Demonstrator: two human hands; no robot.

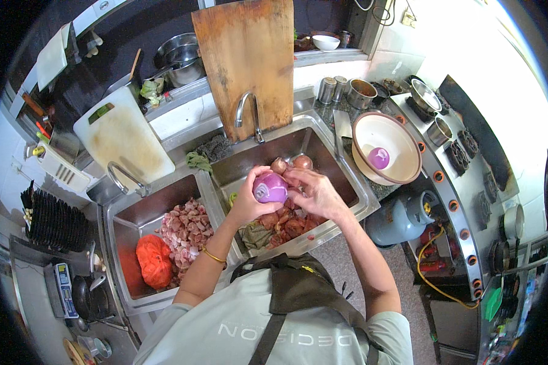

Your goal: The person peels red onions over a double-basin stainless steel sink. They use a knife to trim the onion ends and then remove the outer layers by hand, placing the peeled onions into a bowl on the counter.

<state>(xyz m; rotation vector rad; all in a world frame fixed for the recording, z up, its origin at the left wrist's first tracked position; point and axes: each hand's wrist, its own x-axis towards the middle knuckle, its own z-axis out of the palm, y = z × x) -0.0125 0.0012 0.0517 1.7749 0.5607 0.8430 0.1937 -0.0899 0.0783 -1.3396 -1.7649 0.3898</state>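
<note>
My left hand [254, 197] is closed around a peeled purple onion [272, 187] above the right sink [342, 182]. My right hand [314, 191] is at the onion's right side, fingers bent and fingertips close to it; whether they grip it or a bit of skin is unclear. Below lie loose onion skins [297, 226], and unpeeled onions [302, 162] rest behind my hands. Another peeled purple onion [379, 158] sits in a large cream bowl [364, 171] with a brown rim, on the counter to the right.
The left sink [134, 219] holds cut raw meat [187, 232] and a red plastic bag [153, 261]. A faucet [257, 114] rises before a wooden board [251, 59]. A cleaver [342, 127] lies beside the bowl. Right are a gas cylinder [397, 223] and a stove [443, 155].
</note>
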